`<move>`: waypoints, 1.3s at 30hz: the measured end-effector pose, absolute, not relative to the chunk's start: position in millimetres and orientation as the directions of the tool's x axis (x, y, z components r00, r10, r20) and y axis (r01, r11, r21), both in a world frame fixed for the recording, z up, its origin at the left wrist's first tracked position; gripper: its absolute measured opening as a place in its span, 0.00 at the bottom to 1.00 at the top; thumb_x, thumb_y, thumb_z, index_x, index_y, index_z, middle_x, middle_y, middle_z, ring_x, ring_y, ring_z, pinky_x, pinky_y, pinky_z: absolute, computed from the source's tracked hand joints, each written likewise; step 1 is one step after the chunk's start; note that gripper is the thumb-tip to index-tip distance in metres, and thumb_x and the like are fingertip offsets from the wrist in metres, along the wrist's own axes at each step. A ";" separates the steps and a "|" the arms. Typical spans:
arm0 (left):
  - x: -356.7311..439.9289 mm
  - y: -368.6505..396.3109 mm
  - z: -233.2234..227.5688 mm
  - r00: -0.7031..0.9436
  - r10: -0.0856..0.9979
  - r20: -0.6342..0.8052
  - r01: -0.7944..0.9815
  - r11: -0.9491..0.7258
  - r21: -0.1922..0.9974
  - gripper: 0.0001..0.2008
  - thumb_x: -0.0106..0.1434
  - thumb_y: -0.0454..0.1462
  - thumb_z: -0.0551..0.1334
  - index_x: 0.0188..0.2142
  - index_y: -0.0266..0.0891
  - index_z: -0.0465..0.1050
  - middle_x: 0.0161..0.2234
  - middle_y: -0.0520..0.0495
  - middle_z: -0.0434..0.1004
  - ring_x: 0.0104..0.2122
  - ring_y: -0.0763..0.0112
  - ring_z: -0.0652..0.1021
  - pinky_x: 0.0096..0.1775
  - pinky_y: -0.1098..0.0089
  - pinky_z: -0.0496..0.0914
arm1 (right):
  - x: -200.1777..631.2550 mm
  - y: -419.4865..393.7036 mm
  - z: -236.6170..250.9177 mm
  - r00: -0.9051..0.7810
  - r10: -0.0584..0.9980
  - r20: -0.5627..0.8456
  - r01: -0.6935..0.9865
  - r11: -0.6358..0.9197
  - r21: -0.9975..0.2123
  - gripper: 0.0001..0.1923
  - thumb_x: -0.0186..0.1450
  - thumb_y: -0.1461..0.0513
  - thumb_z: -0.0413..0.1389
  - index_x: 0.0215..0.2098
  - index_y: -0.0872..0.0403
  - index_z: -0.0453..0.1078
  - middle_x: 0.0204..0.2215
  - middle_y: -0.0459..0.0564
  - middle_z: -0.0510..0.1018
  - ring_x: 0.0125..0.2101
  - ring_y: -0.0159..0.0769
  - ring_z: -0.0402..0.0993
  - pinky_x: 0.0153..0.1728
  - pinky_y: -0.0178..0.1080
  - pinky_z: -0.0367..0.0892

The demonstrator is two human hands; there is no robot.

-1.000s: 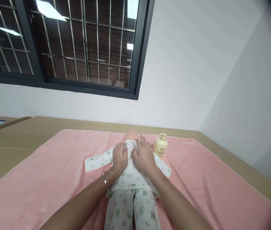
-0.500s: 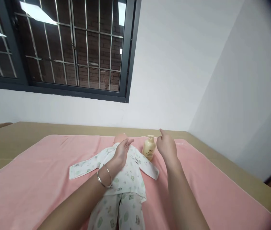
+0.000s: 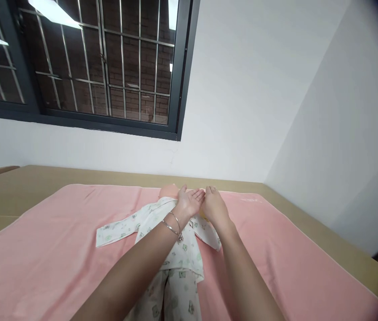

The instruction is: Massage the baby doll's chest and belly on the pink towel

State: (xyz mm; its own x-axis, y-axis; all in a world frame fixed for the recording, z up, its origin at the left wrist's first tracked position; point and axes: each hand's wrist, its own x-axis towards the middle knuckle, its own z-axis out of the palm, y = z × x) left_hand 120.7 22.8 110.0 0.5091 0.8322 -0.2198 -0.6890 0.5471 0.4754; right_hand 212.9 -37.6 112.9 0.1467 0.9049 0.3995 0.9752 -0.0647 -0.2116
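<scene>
pink towel (image 3: 58, 249) on tan table (image 3: 14, 191) below barred window (image 3: 85, 62); hands (image 3: 200, 206) open, touching over doll (image 3: 172, 240).

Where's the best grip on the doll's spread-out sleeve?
Probably the cuff end of the sleeve, coming from the left hand side. It lies flat and spread on the pink towel, clear of both arms, so its free edge should pinch up easily. The right hand is farther off.

doll (image 3: 175, 240) fills the middle; pink towel (image 3: 58, 249) bare either side.
</scene>
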 end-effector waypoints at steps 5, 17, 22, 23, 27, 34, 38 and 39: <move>115.3 26.6 101.7 0.525 0.815 -0.246 -0.638 0.568 0.519 0.34 0.66 0.49 0.46 0.62 0.23 0.57 0.58 0.27 0.66 0.57 0.59 0.73 0.50 0.67 0.73 | 206.1 -34.2 112.1 0.211 0.879 0.428 0.976 -0.165 -0.141 0.24 0.65 0.72 0.44 0.58 0.69 0.63 0.56 0.66 0.68 0.58 0.46 0.62 0.59 0.40 0.57; 17.8 -9.4 117.5 0.588 0.712 -0.384 -0.404 0.669 0.623 0.24 0.63 0.44 0.50 0.55 0.34 0.66 0.59 0.36 0.68 0.59 0.59 0.70 0.60 0.58 0.61 | 193.7 -34.6 129.2 0.406 0.859 0.312 0.880 -0.274 -0.388 0.24 0.66 0.69 0.41 0.57 0.64 0.66 0.57 0.65 0.69 0.57 0.46 0.67 0.56 0.44 0.61; -15.4 -51.9 146.6 0.565 0.725 -0.395 -0.470 0.675 0.568 0.22 0.63 0.41 0.52 0.53 0.34 0.66 0.57 0.36 0.70 0.57 0.57 0.72 0.58 0.58 0.65 | 160.5 -68.7 149.1 0.286 0.884 0.369 0.840 -0.046 -0.541 0.27 0.69 0.61 0.42 0.64 0.62 0.60 0.60 0.63 0.66 0.62 0.49 0.61 0.61 0.51 0.57; -20.4 -63.9 154.5 0.566 0.723 -0.397 -0.479 0.680 0.555 0.22 0.63 0.41 0.52 0.54 0.33 0.66 0.56 0.35 0.70 0.56 0.56 0.73 0.58 0.58 0.65 | 147.3 -80.4 153.5 0.236 0.867 0.439 0.826 0.059 -0.560 0.27 0.70 0.59 0.42 0.65 0.59 0.59 0.62 0.60 0.64 0.63 0.47 0.58 0.62 0.51 0.55; -41.9 -116.4 185.7 0.667 0.711 -0.224 -0.513 0.656 0.554 0.22 0.66 0.43 0.49 0.54 0.33 0.66 0.53 0.35 0.73 0.55 0.56 0.73 0.60 0.56 0.65 | 91.9 -131.4 159.9 -0.010 0.805 0.594 0.759 0.392 -0.520 0.27 0.73 0.53 0.40 0.68 0.51 0.53 0.66 0.53 0.57 0.67 0.43 0.50 0.65 0.54 0.50; -76.5 -155.8 212.3 0.631 0.774 -0.051 -0.581 0.515 0.630 0.28 0.68 0.50 0.46 0.59 0.35 0.63 0.57 0.38 0.69 0.62 0.54 0.65 0.64 0.52 0.59 | 29.3 -189.0 139.6 -0.380 0.515 0.768 0.765 0.642 -0.052 0.38 0.70 0.53 0.45 0.72 0.54 0.34 0.69 0.56 0.45 0.69 0.54 0.37 0.65 0.65 0.41; -69.3 -154.2 207.3 0.618 0.785 0.047 -0.605 0.437 0.665 0.31 0.68 0.53 0.44 0.60 0.37 0.62 0.60 0.38 0.67 0.65 0.53 0.60 0.63 0.49 0.57 | 11.1 -201.3 132.3 -0.345 0.449 0.824 0.763 0.645 -0.032 0.45 0.66 0.53 0.50 0.72 0.56 0.29 0.69 0.58 0.47 0.68 0.56 0.41 0.65 0.62 0.47; -64.4 -154.8 203.7 0.604 0.793 0.082 -0.618 0.401 0.676 0.31 0.68 0.53 0.44 0.61 0.37 0.62 0.60 0.39 0.66 0.66 0.53 0.59 0.64 0.49 0.57 | 10.1 -203.0 133.1 -0.331 0.464 0.822 0.766 0.641 -0.053 0.46 0.66 0.52 0.51 0.72 0.54 0.30 0.69 0.56 0.47 0.68 0.56 0.41 0.64 0.62 0.47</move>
